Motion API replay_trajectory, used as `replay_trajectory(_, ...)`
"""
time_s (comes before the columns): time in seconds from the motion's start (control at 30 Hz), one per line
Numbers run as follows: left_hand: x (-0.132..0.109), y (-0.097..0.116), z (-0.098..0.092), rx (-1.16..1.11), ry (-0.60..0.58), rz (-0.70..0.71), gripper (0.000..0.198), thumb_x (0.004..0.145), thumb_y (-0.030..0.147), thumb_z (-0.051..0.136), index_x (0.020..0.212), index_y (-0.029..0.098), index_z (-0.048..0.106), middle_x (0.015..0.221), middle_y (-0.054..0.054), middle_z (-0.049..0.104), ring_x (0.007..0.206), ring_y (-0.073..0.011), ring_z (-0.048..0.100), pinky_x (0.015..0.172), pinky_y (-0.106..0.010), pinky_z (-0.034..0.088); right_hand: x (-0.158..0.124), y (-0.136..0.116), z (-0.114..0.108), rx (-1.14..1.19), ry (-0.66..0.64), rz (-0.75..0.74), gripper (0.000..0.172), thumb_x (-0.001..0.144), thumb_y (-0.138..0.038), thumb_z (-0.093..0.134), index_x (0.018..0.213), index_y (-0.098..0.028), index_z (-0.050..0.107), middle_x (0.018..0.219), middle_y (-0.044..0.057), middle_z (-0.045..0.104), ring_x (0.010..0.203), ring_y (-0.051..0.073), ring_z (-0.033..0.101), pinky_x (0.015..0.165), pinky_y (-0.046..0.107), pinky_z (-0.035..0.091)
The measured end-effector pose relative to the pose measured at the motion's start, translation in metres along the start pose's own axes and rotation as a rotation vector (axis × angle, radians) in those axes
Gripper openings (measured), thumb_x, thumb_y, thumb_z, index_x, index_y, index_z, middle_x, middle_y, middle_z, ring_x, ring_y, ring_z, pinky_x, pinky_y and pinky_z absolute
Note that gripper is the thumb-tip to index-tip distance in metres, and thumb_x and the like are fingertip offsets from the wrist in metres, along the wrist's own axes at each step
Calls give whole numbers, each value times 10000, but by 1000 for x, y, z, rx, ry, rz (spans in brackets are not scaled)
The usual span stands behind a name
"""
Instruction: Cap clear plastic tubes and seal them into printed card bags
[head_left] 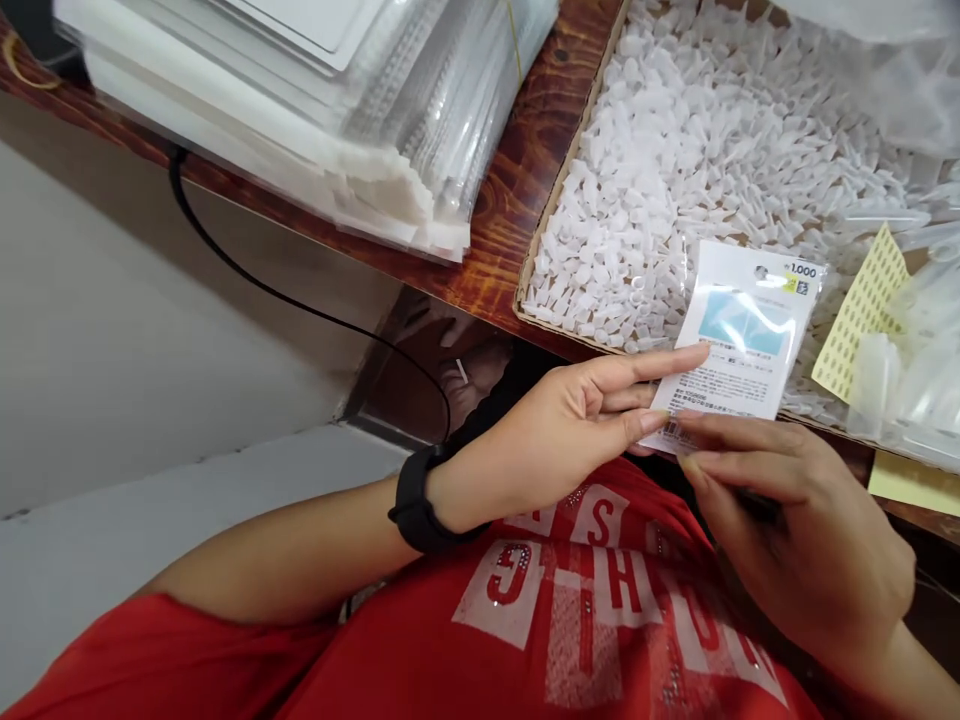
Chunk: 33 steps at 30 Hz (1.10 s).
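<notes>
A clear plastic packet with a printed card (pixel 739 345) is held in front of my chest, over the near edge of a cardboard tray. The card is white with a blue panel, small print and "1,000" in its top corner. My left hand (pixel 592 410) grips the packet's lower left side, thumb on the front and some fingers behind. At the bottom edge, my right hand (pixel 802 510) pinches the packet between thumb and forefinger. The remaining right fingers curl under and are partly hidden.
Small white plastic pieces fill the cardboard tray (pixel 531 262). A yellow dotted sticker sheet (pixel 859 315) and clear plastic pieces (pixel 930 350) lie at its right. Stacked clear plastic bags (pixel 300 130) rest on the wooden table (pixel 517 190). A black cable (pixel 300 300) hangs below the table edge.
</notes>
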<state>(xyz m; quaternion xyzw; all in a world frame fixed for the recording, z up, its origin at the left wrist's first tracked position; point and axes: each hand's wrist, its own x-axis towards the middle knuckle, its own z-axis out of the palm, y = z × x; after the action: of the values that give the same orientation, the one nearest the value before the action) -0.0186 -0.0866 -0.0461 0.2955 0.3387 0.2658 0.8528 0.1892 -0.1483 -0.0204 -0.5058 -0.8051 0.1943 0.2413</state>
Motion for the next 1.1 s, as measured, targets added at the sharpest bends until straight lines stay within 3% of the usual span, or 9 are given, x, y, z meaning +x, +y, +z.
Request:
replay_trajectory(0.13,-3,4,-3,-1,-90,-10,538,1026,145,683,1542,282,617,1522,-42,683,1424,-214,638,1197,-293,505,9,-2,-3,-104,50,28,173,964,-165,747,1091,-253,669,1012,46,793,957,210,777,881,346,649)
replay_trajectory(0.27,-5,10,-6,-61,-163,-81,622,1049,131,642,1633,286,497,1477,-73,718,1381,-208,674,1164,-294,539,17,-5,-6,-163,29,56,146,966,-180,750,1058,-254,664,936,32,760,934,212,764,857,343,634)
replay_trajectory(0.47,-6,14,-6,-14,-131,-116,674,1011,109,649,1629,335,503,1411,-51,761,1233,-179,756,1114,-290,572,23,-8,-9,-177,-4,99,102,979,-206,738,1024,-264,668,942,31,748,898,208,753,818,353,617)
replay_trajectory(0.63,-7,11,-3,30,-114,-71,673,959,229,759,1582,384,558,1267,-19,807,1090,-178,782,998,-289,630,24,-8,-8,-185,-10,108,82,990,-209,727,1011,-257,665,941,31,743,896,203,744,818,355,613)
replay_trajectory(0.9,-6,9,-1,44,-83,-68,667,953,278,790,1577,366,571,1215,-41,814,1095,-185,769,924,-224,625,26,-6,-8,-205,-4,96,79,992,-236,741,993,-250,663,939,30,739,882,194,728,805,355,591)
replay_trajectory(1.1,-6,8,-1,40,-66,-56,655,968,215,754,1581,354,570,1132,-30,821,1155,-204,760,993,-259,611,27,-6,-7,-190,-4,94,103,983,-212,743,998,-260,654,934,24,742,869,199,730,789,369,590)
